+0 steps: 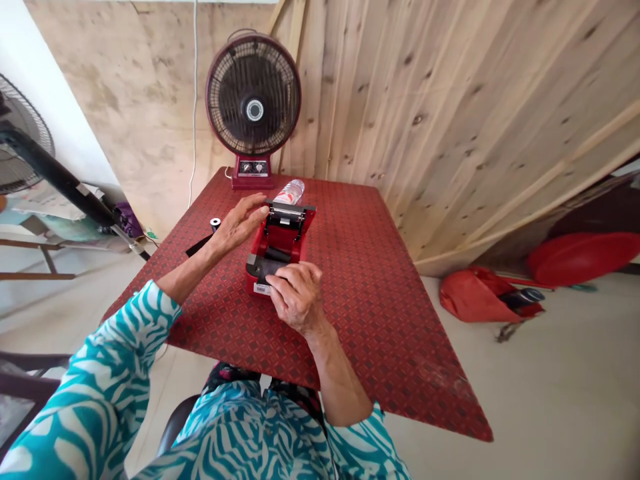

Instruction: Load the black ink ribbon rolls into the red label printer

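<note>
A small red printer (253, 267) sits on the table with its lid (286, 217) raised, showing the black mechanism under it. My left hand (239, 225) reaches over the printer's left side, its stretched fingers touching the lid's upper left edge. At the front of the printer, my right hand (300, 293) is closed, thumb and fingers pinching the end of a dark strip (263, 268) that comes out of the red body. Part of the strip is hidden by my fingers. A small roll (215, 223) with a pale core and a dark tail lies left of the printer, partly behind my left wrist.
A plastic bottle (290, 192) lies behind the raised lid. The maroon fan (254, 110) stands at the back of the red patterned table (380, 320), near the wooden wall. On the floor to the right is an orange-red bag (470, 297); a standing fan (75, 183) is at the left.
</note>
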Demonstrator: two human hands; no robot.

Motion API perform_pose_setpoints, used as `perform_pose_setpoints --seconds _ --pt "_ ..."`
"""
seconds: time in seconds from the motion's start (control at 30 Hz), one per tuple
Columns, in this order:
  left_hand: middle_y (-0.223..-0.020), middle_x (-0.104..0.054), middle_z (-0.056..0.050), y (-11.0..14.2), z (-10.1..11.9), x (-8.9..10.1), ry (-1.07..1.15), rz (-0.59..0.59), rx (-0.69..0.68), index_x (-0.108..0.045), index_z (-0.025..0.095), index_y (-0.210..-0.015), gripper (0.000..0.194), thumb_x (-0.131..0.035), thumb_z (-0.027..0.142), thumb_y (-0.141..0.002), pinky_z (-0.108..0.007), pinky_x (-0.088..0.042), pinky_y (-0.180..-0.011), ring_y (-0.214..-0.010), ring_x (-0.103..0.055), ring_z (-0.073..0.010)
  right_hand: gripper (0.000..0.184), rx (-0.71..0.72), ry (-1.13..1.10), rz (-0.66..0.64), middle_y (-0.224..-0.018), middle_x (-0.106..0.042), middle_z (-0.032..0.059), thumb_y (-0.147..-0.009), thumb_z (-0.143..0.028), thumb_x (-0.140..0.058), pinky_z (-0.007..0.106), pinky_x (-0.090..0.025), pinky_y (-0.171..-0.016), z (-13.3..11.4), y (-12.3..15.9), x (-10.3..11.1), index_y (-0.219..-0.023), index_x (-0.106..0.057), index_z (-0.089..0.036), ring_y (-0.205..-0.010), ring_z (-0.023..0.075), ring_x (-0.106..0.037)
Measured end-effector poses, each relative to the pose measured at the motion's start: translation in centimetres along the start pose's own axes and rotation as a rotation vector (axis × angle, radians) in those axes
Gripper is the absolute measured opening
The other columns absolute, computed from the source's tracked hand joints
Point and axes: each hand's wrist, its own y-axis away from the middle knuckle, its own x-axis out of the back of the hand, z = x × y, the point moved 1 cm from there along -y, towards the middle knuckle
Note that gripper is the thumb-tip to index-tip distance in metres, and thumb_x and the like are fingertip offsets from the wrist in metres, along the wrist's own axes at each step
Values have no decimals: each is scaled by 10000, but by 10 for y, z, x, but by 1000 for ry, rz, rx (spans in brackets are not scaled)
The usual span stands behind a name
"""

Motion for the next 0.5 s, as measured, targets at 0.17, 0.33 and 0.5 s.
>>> perform_pose_setpoints --seconds 0.17,0.33,0.5 --pt "-1422 -576 -112 -15 -11 -12 166 16 72 -540 173 -1354 517 -512 487 -944 -381 -419 -1100 -1292 -552 -251 99 8 39 17 -832 -674 16 -880 -174 -614 381 -381 -922 -2 -1 2 -938 -685 -211 -884 171 -578" --pt "-1127 -713 -68 -4 -17 -10 2 135 21 -644 184 -1126 282 -541 356 -927 -333 -505 -935 -1021 -654 -193 109 -3 53 14 -835 -678 20 -881 -157 -610 377 -384 -918 -4 0 3 -952 -682 -200 -872 167 -585" --pt "-968 -733 -57 6 -16 -17 -349 -173 -224 -714 199 -926 146 -586 257 -887 -376 -475 -913 -954 -650 -215 119 -13 55 6 -847 -682 21 -878 -152 -611 370 -387 -911 -5 1 3 -965 -677 -197 -879 164 -586"
